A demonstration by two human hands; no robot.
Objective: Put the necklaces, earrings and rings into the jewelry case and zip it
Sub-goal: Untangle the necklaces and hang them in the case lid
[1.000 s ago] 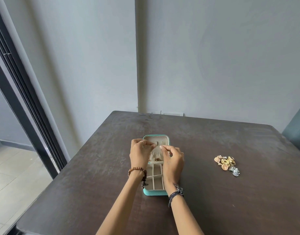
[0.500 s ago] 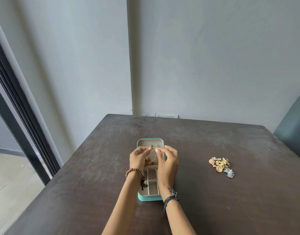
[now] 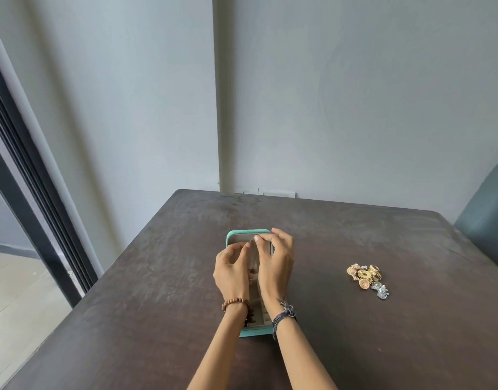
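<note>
I find the jewelry case (image 3: 249,233) lying open near the middle of the tabletop (image 3: 157,277), its teal lid at the far end and the divided tray at the near end. Both hands work over the lid. The left hand (image 3: 232,273) has thumb and forefinger drawn together, and the right hand (image 3: 276,260) likewise pinches at the lid's upper edge. Between them I make out a fine necklace (image 3: 254,256) hanging down the lid, with a small dark pendant low between the palms; the chain itself is too thin to trace fully. I judge the step to be hooking this necklace inside the lid.

The pile of earrings and rings (image 3: 367,280) lies well apart on the right, not yet packed.

Risks: the chain may slip off its hook if released slack, then tangle or catch in the zip. Pressure on the lid could shift the case.
</note>
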